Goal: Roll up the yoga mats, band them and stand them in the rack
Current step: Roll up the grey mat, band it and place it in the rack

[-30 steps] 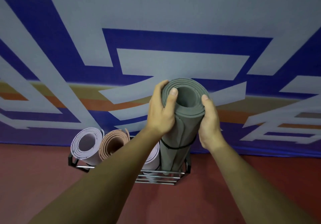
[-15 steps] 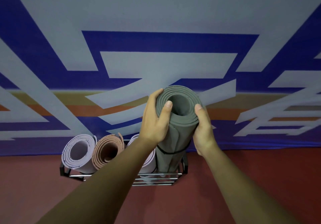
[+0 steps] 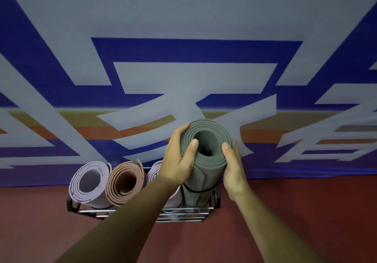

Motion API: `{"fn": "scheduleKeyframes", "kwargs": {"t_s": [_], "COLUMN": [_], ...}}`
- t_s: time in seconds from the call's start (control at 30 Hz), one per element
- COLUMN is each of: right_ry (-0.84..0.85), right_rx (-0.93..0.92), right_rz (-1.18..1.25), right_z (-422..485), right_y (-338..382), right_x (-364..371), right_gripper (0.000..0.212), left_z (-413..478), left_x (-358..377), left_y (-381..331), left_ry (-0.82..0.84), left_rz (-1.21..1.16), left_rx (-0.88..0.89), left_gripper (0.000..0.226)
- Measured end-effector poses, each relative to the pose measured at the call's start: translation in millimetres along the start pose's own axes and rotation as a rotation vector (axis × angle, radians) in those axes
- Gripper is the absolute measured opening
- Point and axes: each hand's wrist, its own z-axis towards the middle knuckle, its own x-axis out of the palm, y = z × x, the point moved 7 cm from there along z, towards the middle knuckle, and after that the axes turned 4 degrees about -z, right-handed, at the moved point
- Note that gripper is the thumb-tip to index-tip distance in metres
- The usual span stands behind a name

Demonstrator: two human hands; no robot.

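Fingers (image 3: 193, 146): wrapped round the grey mat's top edge by both hands.
Left hand (image 3: 177, 160): clamped on the roll.
Right hand (image 3: 234, 168): pressed against its right side.
Grey mat (image 3: 204, 173): stood upright, banded, at the rack's (image 3: 142, 213) right end.
Open room: bare red floor (image 3: 306, 211) was seen rightward.

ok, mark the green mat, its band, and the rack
green mat (image 3: 206, 140), head view, rolled top end
band (image 3: 201, 190), head view, black loop low on the roll
rack (image 3: 183, 213), head view, front metal bars

Rack (image 3: 142, 213) on floor (image 3: 306, 211) against wall banner (image 3: 183, 17). Four rolled mats in it; rightmost mat (image 3: 204, 173) between both hands, left hand (image 3: 177, 164), right hand (image 3: 234, 170).
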Motion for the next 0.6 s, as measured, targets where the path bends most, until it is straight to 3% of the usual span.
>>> {"fn": "scheduleKeyframes", "kwargs": {"t_s": [0.27,0.43,0.53,0.6], "right_ry": [0.031,0.076,0.026,-0.026], "right_rx": [0.032,0.066,0.079,0.053], "right_rz": [-0.004,-0.054,-0.21,-0.437], "right_z": [-4.3,4.4,14.8,21.8], "right_y": [-30.1,-20.5,5.3,19.4], "right_x": [6.9,9.0,13.0,20.1], "right_gripper": [0.045,0.036,0.037,0.04], "left_z": [-7.9,2.8,15.3,17.7], "left_x": [-5.8,-19.4,-23.3,-10.6], "left_y": [35.4,29.8,8.9,1.3], "left_ry": [0.078,0.16,0.181,0.233], "left_rz": [0.107,0.357,0.489,0.575], "left_rx": [-0.081,-0.078,-0.017,0.015], "left_gripper": [0.061,0.067,0.067,0.067]}}
